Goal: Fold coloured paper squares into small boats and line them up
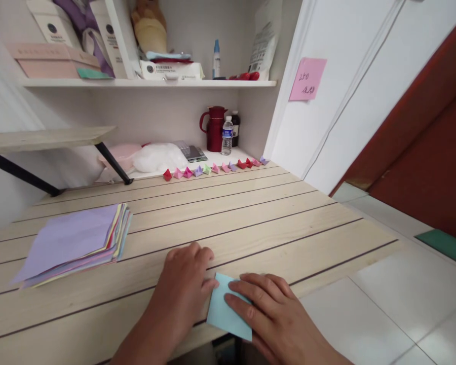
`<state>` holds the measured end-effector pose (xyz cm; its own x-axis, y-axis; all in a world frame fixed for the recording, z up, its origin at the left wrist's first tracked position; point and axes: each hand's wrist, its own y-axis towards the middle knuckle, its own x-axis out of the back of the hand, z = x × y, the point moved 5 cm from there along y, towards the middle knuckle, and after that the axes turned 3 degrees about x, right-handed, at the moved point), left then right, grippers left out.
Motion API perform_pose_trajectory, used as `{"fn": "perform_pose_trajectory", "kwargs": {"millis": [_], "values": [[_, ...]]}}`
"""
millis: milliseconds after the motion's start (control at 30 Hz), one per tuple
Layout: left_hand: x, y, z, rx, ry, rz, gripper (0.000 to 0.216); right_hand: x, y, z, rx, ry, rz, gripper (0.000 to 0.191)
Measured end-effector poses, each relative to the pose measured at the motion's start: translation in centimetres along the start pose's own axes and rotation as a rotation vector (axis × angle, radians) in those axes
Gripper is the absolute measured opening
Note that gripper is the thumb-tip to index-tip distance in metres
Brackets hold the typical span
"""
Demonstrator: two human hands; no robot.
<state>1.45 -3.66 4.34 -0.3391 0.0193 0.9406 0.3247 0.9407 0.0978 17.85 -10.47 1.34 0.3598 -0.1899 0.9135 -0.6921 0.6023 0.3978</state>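
A light blue folded paper (223, 310) lies at the near edge of the wooden table (251, 213). My left hand (182, 291) rests with curled fingers against the paper's left edge and top corner. My right hand (268, 312) lies flat on the paper's right side, fingers stretched out and pressing it down. To the left on the table sits a stack of coloured paper sheets (78, 241), purple sheet on top. Along the far edge of the table stands a row of several small folded paper boats (215, 168) in red, pink, purple and green.
A red jug (214, 126), a water bottle (227, 135) and a white plastic bag (157, 157) stand behind the table. A shelf (148, 82) above holds boxes and packets. A pink sticky note (307, 78) hangs on the white door. Tiled floor lies to the right.
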Motion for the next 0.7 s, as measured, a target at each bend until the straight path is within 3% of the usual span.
{"fn": "perform_pose_trajectory", "kwargs": {"millis": [67,133,200,300,467,700], "values": [[0.8,-2.0,-0.6,-0.182,0.164,-0.368,0.029,-0.3,0.0,0.1,-0.021,-0.018,-0.058,0.045],[0.7,-4.6,-0.9,-0.386,0.219,-0.595,0.026,-0.4,0.0,0.3,-0.047,-0.028,-0.113,0.041],[-0.9,-6.5,-1.0,-0.578,0.339,-0.544,0.026,-0.4,0.1,0.5,-0.069,-0.025,-0.133,0.04],[-2.6,-8.1,-0.5,-0.647,0.479,-0.517,0.03,0.2,0.1,0.6,-0.096,0.028,-0.103,0.04],[-3.0,-8.6,-0.4,-0.594,0.44,-0.549,0.028,1.2,-0.2,0.1,-0.122,0.212,0.021,0.04],[-2.5,-8.0,-0.3,-0.369,0.226,-0.506,0.021,1.3,0.5,-0.8,-0.281,0.292,-0.019,0.014]]}}
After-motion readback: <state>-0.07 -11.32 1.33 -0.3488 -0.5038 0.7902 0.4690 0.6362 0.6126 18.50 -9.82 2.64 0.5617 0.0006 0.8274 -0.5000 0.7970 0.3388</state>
